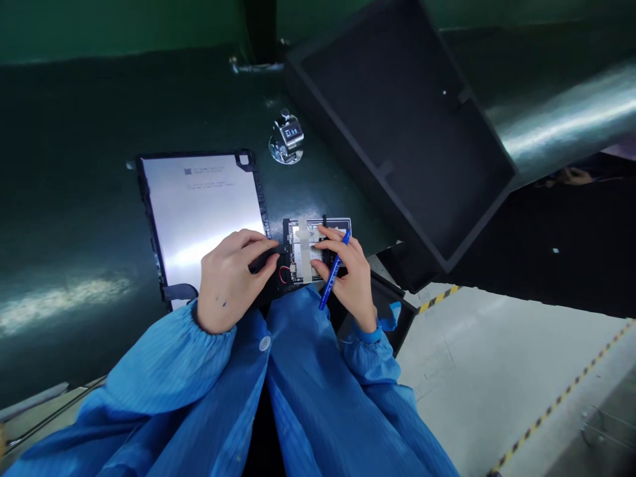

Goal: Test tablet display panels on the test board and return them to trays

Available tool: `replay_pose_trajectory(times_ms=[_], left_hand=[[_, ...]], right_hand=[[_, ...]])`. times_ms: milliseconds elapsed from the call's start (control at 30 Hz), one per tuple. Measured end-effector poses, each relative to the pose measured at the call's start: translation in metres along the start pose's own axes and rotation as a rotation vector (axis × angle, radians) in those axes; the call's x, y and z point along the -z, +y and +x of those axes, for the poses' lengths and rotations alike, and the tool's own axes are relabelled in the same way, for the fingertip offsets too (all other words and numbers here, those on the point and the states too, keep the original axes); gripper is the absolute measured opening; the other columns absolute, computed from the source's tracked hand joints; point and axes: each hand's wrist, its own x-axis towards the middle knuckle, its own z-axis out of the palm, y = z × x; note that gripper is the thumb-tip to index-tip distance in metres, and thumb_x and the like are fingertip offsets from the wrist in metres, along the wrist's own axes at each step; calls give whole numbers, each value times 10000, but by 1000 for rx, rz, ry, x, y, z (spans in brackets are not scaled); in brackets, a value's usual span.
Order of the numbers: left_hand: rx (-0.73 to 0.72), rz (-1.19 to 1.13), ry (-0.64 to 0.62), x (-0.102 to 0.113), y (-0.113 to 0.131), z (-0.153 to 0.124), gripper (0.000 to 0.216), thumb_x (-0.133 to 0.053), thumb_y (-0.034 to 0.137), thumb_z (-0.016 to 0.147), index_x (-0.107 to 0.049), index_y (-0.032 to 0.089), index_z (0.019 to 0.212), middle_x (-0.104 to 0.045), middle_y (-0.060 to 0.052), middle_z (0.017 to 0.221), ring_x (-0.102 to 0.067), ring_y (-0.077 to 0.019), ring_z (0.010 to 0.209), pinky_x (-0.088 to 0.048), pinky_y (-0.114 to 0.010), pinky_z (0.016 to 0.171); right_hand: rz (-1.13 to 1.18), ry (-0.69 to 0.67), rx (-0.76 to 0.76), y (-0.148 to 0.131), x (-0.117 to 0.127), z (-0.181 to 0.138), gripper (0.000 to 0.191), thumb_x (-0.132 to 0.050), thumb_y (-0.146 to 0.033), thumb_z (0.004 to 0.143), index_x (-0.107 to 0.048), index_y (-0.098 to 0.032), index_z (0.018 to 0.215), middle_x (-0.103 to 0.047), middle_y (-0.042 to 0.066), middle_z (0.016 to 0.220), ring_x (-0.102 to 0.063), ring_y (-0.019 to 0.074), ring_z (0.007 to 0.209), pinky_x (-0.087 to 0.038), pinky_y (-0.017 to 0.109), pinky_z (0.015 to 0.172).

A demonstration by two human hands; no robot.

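My left hand [233, 278] pinches a small dark piece [259, 261] between thumb and fingers, at the left side of an opened electronic device [298, 248]. The device has an exposed circuit board, a strip of pale tape [305, 255] across it, and a thin red wire [282, 273] at its lower left. My right hand [352, 278] keeps a blue marker pen [330, 285] tucked in its fingers, tilted across the palm. Its fingertips rest on the device's right part. What the dark piece is, I cannot make out.
A dark-framed flat panel [206, 212] with a silvery back lies left on the green table [74, 199]. A chrome tally counter [288, 136] stands behind the device. One large black tray [392, 175] lies at an angle on the right; another black container [405, 311] sits below the table edge.
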Motion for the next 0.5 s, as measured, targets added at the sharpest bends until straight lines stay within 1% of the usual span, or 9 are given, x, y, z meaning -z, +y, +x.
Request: replay_pose_trajectory(times_ms=[100, 200, 333, 500], left_hand=[[13, 5, -2, 1, -2, 0, 138, -621, 177, 956, -753, 185, 991, -728, -50, 994, -698, -244, 886, -555, -356, 737], [21, 3, 1, 1, -3, -1, 130, -639, 166, 950, -759, 168, 999, -729, -54, 993, -699, -246, 885, -548, -352, 733], [-5, -19, 23, 0, -3, -1, 114, -666, 152, 937, -769, 148, 987, -729, -53, 976, -697, -242, 867, -544, -346, 728], [-11, -46, 45, -2, -3, -1, 104, -698, 125, 916, -775, 128, 987, -726, -51, 974, -695, -235, 860, -540, -342, 735]], right_hand=[[-3, 4, 11, -1, 1, 0, 186, -674, -337, 943, -648, -283, 1119, -671, 22, 1381, -592, 238, 1334, -463, 497, 1141], [-5, 4, 15, -1, 1, 1, 178, -675, -328, 942, -645, -278, 1110, -673, 27, 1380, -601, 238, 1326, -459, 497, 1145], [-3, 11, 16, -2, 1, 1, 171, -663, -341, 948, -650, -276, 1105, -677, 28, 1374, -603, 248, 1326, -467, 502, 1136], [-3, 12, 29, -2, 1, 1, 185, -688, -311, 931, -651, -268, 1107, -679, 39, 1369, -611, 249, 1313, -470, 498, 1132]])
